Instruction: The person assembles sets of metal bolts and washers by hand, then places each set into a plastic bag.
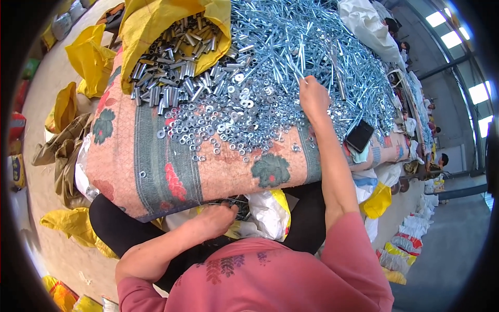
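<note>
A heap of long thin metal rods [275, 36], bolt-like, covers the far part of the padded table. My right hand [315, 101] reaches into its near edge, fingers pinched on one or more of these rods, which point away from me. Just left of it spreads a pile of washers and nuts [223, 122]. Low in front of me, under the table's near edge, my left hand [217, 220] is closed above a white and yellow sack [267, 210] between my legs. What its fingers hold, if anything, cannot be made out. Dark metal pieces show in the sack's opening beside it.
A yellow sack [156, 31] spills short metal tubes [189, 44] at the far left. A black phone [359, 136] lies on the right of the flowered table cover [223, 177]. Yellow bags [67, 221] lie on the floor at left. Several people are far off at right.
</note>
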`<control>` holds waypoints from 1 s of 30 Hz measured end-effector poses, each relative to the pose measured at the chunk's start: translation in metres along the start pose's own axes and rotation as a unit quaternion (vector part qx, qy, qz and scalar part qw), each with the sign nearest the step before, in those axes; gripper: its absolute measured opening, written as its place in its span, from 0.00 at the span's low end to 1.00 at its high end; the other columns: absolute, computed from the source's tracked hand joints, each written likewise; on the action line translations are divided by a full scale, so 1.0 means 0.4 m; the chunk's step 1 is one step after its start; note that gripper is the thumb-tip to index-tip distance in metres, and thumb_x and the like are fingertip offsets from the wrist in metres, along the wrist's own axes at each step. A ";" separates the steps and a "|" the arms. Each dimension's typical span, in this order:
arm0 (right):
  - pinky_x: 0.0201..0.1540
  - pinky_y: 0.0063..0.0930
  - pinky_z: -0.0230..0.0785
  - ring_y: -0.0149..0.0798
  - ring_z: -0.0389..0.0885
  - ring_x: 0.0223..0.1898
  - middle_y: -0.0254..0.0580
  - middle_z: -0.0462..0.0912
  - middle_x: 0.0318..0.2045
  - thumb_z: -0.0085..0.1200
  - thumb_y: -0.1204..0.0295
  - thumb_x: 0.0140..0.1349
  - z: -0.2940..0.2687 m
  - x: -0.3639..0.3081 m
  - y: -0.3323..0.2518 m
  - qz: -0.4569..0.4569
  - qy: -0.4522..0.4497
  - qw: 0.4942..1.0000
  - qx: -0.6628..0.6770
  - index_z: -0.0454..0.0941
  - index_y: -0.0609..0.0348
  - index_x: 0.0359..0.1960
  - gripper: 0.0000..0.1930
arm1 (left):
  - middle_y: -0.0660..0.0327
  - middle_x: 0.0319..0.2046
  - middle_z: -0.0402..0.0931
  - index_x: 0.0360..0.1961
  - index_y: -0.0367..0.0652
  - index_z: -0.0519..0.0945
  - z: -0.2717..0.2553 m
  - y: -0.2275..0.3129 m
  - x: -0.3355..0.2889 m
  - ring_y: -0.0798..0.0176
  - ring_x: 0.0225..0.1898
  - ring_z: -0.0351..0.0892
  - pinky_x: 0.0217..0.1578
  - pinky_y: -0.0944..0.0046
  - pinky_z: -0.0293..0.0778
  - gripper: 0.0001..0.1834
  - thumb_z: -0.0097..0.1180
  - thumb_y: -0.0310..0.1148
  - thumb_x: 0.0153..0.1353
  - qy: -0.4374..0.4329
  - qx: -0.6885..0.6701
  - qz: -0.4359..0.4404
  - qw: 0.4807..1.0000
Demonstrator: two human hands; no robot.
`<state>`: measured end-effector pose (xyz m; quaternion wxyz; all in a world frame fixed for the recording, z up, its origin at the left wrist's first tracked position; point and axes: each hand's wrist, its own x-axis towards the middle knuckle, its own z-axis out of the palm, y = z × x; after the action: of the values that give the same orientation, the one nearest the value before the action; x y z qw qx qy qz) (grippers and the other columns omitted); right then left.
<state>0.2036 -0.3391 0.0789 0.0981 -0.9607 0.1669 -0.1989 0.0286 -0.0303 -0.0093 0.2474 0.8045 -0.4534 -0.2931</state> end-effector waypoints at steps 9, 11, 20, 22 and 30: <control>0.43 0.42 0.71 0.53 0.79 0.42 0.58 0.79 0.38 0.56 0.56 0.50 0.017 0.115 -0.035 -0.035 -0.186 0.962 -0.198 0.79 0.63 0.35 0.21 | 0.45 0.25 0.75 0.33 0.33 0.71 0.011 -0.015 -0.002 0.46 0.28 0.79 0.29 0.54 0.76 0.11 0.53 0.29 0.50 0.026 0.044 -0.011 0.999; 0.44 0.42 0.71 0.52 0.79 0.43 0.57 0.80 0.38 0.55 0.59 0.49 0.015 0.118 -0.012 -0.049 -0.197 0.957 -0.207 0.79 0.62 0.36 0.19 | 0.45 0.25 0.75 0.32 0.33 0.71 0.002 -0.013 -0.005 0.45 0.28 0.79 0.29 0.54 0.76 0.10 0.52 0.29 0.51 0.041 0.060 -0.010 0.997; 0.47 0.45 0.68 0.55 0.75 0.46 0.52 0.78 0.42 0.53 0.62 0.51 0.002 0.082 0.010 -0.011 -0.200 0.957 -0.211 0.79 0.56 0.39 0.16 | 0.45 0.24 0.75 0.35 0.33 0.71 0.002 -0.019 0.005 0.43 0.28 0.78 0.30 0.50 0.74 0.11 0.50 0.29 0.52 0.004 0.023 0.001 1.000; 0.47 0.46 0.68 0.56 0.74 0.46 0.51 0.76 0.43 0.53 0.63 0.51 -0.004 0.069 0.013 -0.046 -0.184 0.955 -0.230 0.79 0.55 0.39 0.15 | 0.44 0.23 0.76 0.36 0.33 0.71 0.002 -0.026 0.016 0.43 0.29 0.78 0.30 0.49 0.73 0.12 0.50 0.31 0.53 -0.022 -0.001 0.012 1.000; 0.43 0.48 0.68 0.58 0.72 0.43 0.56 0.68 0.44 0.49 0.68 0.54 0.041 -0.002 0.104 -0.102 -0.072 0.980 -0.154 0.72 0.59 0.41 0.14 | 0.43 0.28 0.76 0.37 0.33 0.70 -0.016 0.001 0.022 0.42 0.34 0.78 0.34 0.49 0.73 0.12 0.51 0.29 0.53 -0.056 -0.021 -0.007 0.998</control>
<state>0.1980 -0.3753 0.0532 -0.0597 -0.9881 0.0893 -0.1101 0.0363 -0.0373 -0.0065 0.2366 0.7843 -0.4548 -0.3493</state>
